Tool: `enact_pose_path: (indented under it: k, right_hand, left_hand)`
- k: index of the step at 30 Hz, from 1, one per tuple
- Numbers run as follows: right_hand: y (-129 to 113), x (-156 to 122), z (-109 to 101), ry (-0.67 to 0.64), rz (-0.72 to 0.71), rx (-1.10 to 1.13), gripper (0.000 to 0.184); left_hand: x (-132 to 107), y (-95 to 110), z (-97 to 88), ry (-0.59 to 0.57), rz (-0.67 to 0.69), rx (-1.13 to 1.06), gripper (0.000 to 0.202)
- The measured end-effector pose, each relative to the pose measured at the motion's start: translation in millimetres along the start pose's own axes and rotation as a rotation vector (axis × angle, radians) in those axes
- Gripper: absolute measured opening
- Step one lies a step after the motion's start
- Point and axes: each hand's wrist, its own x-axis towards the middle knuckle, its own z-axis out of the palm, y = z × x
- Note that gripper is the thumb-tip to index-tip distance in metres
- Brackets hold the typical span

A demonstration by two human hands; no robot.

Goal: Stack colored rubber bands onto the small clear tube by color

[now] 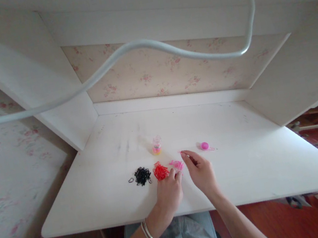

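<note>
Just below frame centre, we are holding our left hand [169, 191] at the pink bands [178, 165], its grip unclear; our right hand [200, 171] is pinching a small pinkish band [180, 152]; beyond, a clear container [156, 145] is sitting mid-frame.

Dial centred on middle band pile [161, 171], on tabletop [248, 169]; 12 toward back wall [145, 78]. Left band pile [142, 176] at 9, stray loop [131, 180] at that pile's 9. Right band pile [178, 164] at 3, left hand [170, 191] at its 7. Container [157, 146] at 12. Cap-like piece [205, 146] between 2 and 3, behind right hand [201, 171].
</note>
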Motion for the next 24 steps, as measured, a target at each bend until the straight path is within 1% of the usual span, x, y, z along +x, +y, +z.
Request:
enact_pose_path:
  k: [2, 4, 7, 10, 14, 19, 24]
  right_hand:
    - [-16.4, 17.4, 0.9, 0.029, -0.136, -0.068, 0.036]
    - [-28.9, 33.6, 5.6, 0.027, -0.265, -0.144, 0.032]
    - [-40.7, 53.0, 17.2, -0.062, -0.381, -0.306, 0.029]
    - [-48.0, 65.4, 27.6, -0.168, -0.416, -0.482, 0.029]
    - [-54.7, 73.2, 33.8, -0.22, -0.405, -0.639, 0.03]
    - [-56.1, 75.6, 35.1, -0.266, -0.416, -0.711, 0.032]
    - [-54.9, 75.5, 35.5, -0.257, -0.42, -0.72, 0.033]
  left_hand:
    - [4.1, 2.7, 1.3, -0.001, 0.009, 0.026, 0.036]
    - [6.1, 3.6, 1.4, -0.007, -0.005, 0.028, 0.033]
    - [6.0, 3.0, 0.9, -0.01, -0.04, 0.02, 0.032]
    - [4.6, 1.7, 1.0, -0.002, -0.052, 0.019, 0.033]
    - [3.5, 0.1, 2.1, 0.0, -0.05, 0.019, 0.034]
    - [5.1, -0.9, 2.3, -0.019, -0.043, 0.008, 0.036]
    - [6.8, -0.3, 1.2, -0.03, -0.043, 0.002, 0.032]
